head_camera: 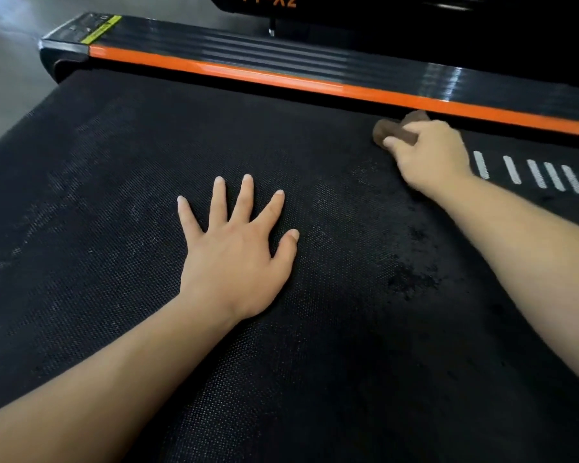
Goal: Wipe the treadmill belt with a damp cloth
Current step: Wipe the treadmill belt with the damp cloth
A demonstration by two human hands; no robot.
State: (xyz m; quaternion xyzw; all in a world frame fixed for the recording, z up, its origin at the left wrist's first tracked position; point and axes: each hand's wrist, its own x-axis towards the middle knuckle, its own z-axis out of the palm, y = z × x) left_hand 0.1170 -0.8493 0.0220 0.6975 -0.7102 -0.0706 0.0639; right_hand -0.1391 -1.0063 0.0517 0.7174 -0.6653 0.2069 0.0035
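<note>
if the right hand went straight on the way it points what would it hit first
Probably the orange side rail, just beyond the brown cloth the right hand grips; the gap between them is hard to judge.

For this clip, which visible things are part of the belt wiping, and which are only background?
In the job: treadmill belt; brown cloth; right hand, gripping the cloth; left hand, flat on the belt.
Background: orange-edged side rail; yellow label; grey floor.

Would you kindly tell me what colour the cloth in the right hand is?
Brown; the small bunched cloth shows best in the head view.
</note>
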